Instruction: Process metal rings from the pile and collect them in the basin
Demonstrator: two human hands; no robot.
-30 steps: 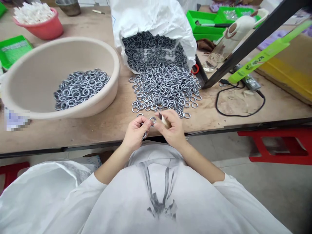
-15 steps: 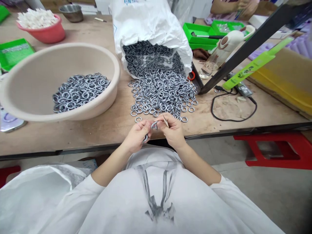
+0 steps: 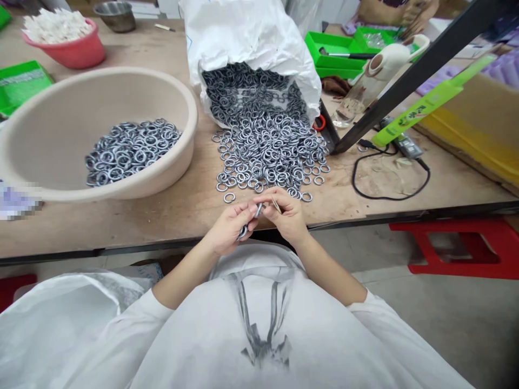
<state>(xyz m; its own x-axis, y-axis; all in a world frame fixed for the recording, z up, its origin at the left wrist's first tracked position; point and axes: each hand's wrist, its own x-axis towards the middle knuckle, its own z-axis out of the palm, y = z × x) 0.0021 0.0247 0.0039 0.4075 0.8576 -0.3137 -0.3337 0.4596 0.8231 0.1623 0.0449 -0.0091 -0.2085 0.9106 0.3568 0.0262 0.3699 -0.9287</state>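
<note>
Just above the table's front edge, my left hand (image 3: pixel 231 229) is closed on grey rings; one ring (image 3: pixel 258 209) stands between its thumb and fingertips, and another ring (image 3: pixel 242 232) shows under the fingers. Close beside it, my right hand (image 3: pixel 288 217) pinches a thin, pale pointed tool (image 3: pixel 276 205), its kind unclear. The right fingertips are near the upper ring; whether they touch it I cannot tell. Beyond my hands a pile of grey rings (image 3: pixel 271 148) spills from a white sack (image 3: pixel 247 38). More rings (image 3: pixel 132 151) lie in a large beige basin (image 3: pixel 178 162) at left.
A black slanted post (image 3: pixel 389 92) with a lime-green strip (image 3: pixel 430 102) rises at right, near a black cable (image 3: pixel 389 199). Green trays (image 3: pixel 330 46), a bottle (image 3: pixel 357 97) and another person's hand (image 3: pixel 417 16) are farther back. A red stool (image 3: pixel 503 254) stands below at right.
The upper ring has turned from lying flatter to nearly edge-on between the left fingertips. Both hands stay close together, and the view has shifted slightly.
</note>
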